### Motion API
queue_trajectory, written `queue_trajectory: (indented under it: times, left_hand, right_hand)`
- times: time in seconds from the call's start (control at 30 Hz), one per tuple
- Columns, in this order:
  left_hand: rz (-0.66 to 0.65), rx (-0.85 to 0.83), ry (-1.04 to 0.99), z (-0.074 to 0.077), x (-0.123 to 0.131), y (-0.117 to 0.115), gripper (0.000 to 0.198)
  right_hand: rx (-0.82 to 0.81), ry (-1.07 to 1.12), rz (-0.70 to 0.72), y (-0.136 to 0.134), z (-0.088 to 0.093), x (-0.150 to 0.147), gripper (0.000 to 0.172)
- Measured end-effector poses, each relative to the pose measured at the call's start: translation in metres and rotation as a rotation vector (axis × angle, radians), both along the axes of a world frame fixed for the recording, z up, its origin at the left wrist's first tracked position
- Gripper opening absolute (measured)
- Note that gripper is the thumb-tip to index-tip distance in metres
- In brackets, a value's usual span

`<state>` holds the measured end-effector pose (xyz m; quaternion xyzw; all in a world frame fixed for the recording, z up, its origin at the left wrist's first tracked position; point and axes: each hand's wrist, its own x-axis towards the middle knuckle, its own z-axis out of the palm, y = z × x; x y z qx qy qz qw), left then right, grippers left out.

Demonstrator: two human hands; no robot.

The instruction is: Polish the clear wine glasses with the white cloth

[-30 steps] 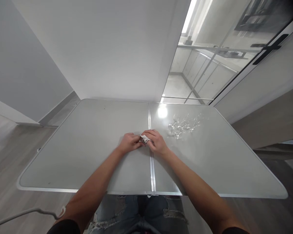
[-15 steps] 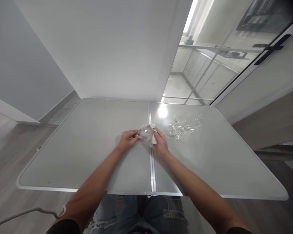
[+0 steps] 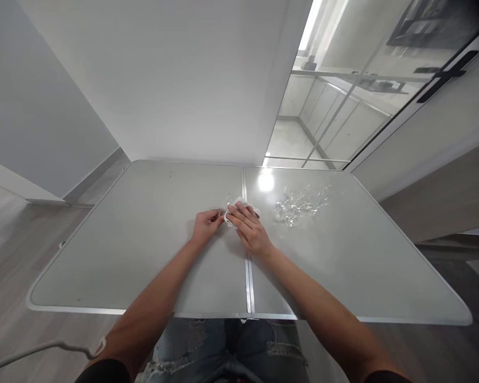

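Note:
My left hand [image 3: 205, 225] pinches the stem end of a clear wine glass [image 3: 229, 206] that lies sideways over the middle of the grey table [image 3: 143, 250]. My right hand [image 3: 250, 230] is closed over the glass bowl with a small white cloth [image 3: 243, 203] wrapped round it, so most of the glass is hidden. Both hands meet just left of the table's centre seam.
Several clear stemmed glasses [image 3: 301, 201] lie together on the table to the right of my hands. A white wall panel stands behind the table, and a glass partition with a dark handle lies to the right. My jeans show below the near edge.
Half a second ago the glass bowl showed between my hands with the cloth behind it. Now my right hand and the cloth cover the bowl again.

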<state>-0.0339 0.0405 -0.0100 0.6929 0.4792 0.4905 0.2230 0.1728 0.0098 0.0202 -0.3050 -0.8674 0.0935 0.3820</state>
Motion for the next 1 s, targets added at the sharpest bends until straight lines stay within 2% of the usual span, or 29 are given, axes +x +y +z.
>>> queue_trajectory:
  times: [0.2,0.33,0.4,0.5,0.57,0.63,0.7,0.83,0.9,1.0]
  left_hand:
    - [-0.052,0.128,0.224,-0.009,0.003,-0.002,0.022]
    - [-0.066,0.170,0.284,-0.012,0.004,-0.004,0.015]
    - [-0.048,0.172,0.274,-0.011,0.005,-0.004,0.023]
    - [-0.038,0.188,0.276,-0.011,0.006,-0.005,0.035]
    - [-0.096,0.198,0.296,-0.010,0.007,-0.005,0.036]
    - [-0.143,0.197,0.299,-0.009,0.007,-0.006,0.036]
    - [-0.127,0.175,0.264,-0.007,0.006,-0.006,0.035]
    - [-0.090,0.136,0.164,-0.004,0.003,-0.005,0.034]
    - [-0.120,0.132,0.140,-0.003,0.003,-0.006,0.033]
    - [-0.119,0.119,0.103,-0.003,0.003,-0.007,0.031]
  right_hand:
    - [0.115,-0.149,-0.036,0.002,0.002,0.002,0.052]
    - [0.130,-0.003,-0.018,0.002,0.003,0.007,0.050]
    - [0.158,0.194,-0.147,0.002,0.002,0.012,0.046]
    - [0.203,0.467,-0.483,0.002,-0.002,0.021,0.039]
    - [0.163,0.522,-0.558,0.001,-0.005,0.022,0.038]
    - [0.047,0.499,-0.469,0.000,-0.007,0.018,0.038]
    - [-0.066,0.453,-0.304,-0.002,-0.007,0.010,0.038]
    - [-0.090,0.392,0.018,-0.002,-0.004,0.000,0.031]
    - [-0.118,0.405,0.049,0.000,-0.003,0.000,0.030]
    - [-0.271,0.475,-0.075,0.001,-0.006,0.003,0.038]
